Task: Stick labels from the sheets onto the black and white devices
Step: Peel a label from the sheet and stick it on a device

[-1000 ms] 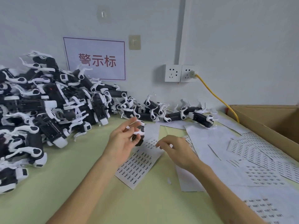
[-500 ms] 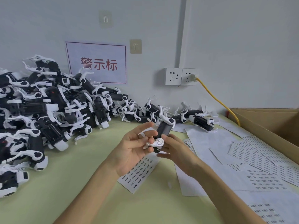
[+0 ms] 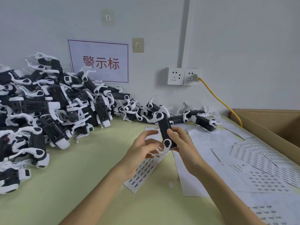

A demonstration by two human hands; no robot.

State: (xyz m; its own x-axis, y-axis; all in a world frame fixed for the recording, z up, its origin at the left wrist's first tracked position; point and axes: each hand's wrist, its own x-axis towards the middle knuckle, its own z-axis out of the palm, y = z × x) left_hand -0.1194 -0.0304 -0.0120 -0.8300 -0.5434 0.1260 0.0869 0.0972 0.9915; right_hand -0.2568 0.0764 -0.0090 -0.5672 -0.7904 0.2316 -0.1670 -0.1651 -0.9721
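My right hand (image 3: 182, 144) grips a black and white device (image 3: 165, 130) from its right side and holds it nearly upright above the table. Its white clips stick out at the top and bottom. My left hand (image 3: 141, 149) is just left of it with fingers spread and loose, the fingertips at the lower white clip. Under both hands lies a label sheet (image 3: 142, 173) with rows of small printed labels. More label sheets (image 3: 259, 161) spread out to the right. A large pile of the same devices (image 3: 48, 111) fills the left side.
A row of devices (image 3: 203, 121) lies along the wall behind my hands. An open cardboard box (image 3: 269, 125) stands at the right edge. A yellow cable (image 3: 219, 99) runs from the wall socket (image 3: 192, 76) down behind the box. A red-lettered sign (image 3: 99, 62) hangs on the wall.
The device went from my left hand into my right hand, which came up off the label sheet. It now stands taller, and my left fingers have loosened from it.
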